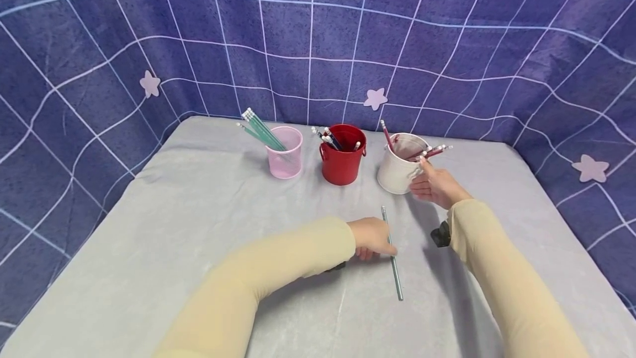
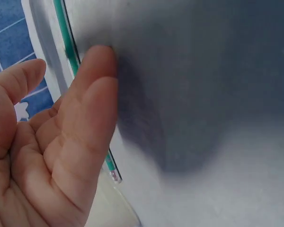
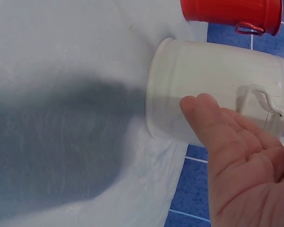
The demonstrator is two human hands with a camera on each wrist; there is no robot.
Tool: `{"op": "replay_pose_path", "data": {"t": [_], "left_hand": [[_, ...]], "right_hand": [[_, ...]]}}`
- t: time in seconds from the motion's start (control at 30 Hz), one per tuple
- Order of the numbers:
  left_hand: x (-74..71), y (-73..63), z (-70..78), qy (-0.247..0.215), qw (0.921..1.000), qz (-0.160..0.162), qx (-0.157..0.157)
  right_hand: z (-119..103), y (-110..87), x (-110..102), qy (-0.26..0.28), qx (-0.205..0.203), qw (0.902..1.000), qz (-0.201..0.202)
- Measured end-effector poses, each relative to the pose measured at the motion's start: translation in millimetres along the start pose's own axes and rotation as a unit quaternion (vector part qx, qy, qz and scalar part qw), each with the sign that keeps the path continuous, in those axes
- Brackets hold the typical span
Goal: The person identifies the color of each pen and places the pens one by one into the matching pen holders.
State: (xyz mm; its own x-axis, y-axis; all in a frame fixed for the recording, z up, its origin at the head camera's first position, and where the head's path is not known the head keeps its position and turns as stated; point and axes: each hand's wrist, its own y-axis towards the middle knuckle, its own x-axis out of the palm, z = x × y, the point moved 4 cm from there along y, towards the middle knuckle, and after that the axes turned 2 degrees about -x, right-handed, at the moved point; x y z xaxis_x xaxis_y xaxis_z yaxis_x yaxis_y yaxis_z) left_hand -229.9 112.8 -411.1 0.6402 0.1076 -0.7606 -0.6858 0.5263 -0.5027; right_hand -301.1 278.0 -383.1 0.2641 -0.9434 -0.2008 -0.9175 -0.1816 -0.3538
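Observation:
My left hand (image 1: 374,236) is over a green pencil (image 1: 396,275) lying on the table, its fingertips right at the shaft. The left wrist view shows the thumb apart from the fingers (image 2: 97,94), with the pencil passing behind them. At the side of a white bucket (image 1: 392,173) is my right hand (image 1: 437,185), thumb up by the rim. In the right wrist view, its fairly straight fingers (image 3: 213,120) lie along the outer wall beside the bucket's handle (image 3: 262,97). Several dark red pencils (image 1: 387,138) lean inside the bucket.
A red bucket (image 1: 342,170) with several dark pencils (image 1: 334,140) stands left of the white one. Further left, a pink mesh cup (image 1: 285,167) holds several green pencils (image 1: 263,132). A blue patterned curtain (image 1: 298,32) hangs behind the grey-covered table (image 1: 164,225).

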Motion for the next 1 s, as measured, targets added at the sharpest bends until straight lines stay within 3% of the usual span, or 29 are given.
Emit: {"op": "replay_pose_path", "data": {"t": [0.23,0.47,0.6,0.73,0.83,1.0], "left_hand": [[5.7,2.8,0.8,0.008,0.9999,-0.005,-0.010],[6.4,6.4,2.7,-0.002,0.9998,-0.010,-0.019],[6.1,6.7,7.2,0.040,0.9988,-0.011,-0.026],[2.5,6.6,19.6,0.131,0.9913,-0.009,-0.003],[-2.8,6.8,28.1,0.172,0.9851,0.003,0.014],[-6.2,11.1,29.5,0.173,0.9846,0.007,0.024]], "right_hand": [[0.4,-0.5,0.1,0.046,0.014,0.9981,-0.038],[-1.6,-1.3,-1.1,0.048,0.009,0.9983,-0.032],[-1.8,-1.3,1.6,0.041,0.022,0.9987,-0.021],[-1.0,-1.7,3.2,0.043,0.028,0.9985,-0.017],[-1.7,-1.3,3.1,0.043,0.022,0.9988,-0.012],[-2.1,-1.1,1.1,0.044,0.019,0.9989,-0.003]]}}
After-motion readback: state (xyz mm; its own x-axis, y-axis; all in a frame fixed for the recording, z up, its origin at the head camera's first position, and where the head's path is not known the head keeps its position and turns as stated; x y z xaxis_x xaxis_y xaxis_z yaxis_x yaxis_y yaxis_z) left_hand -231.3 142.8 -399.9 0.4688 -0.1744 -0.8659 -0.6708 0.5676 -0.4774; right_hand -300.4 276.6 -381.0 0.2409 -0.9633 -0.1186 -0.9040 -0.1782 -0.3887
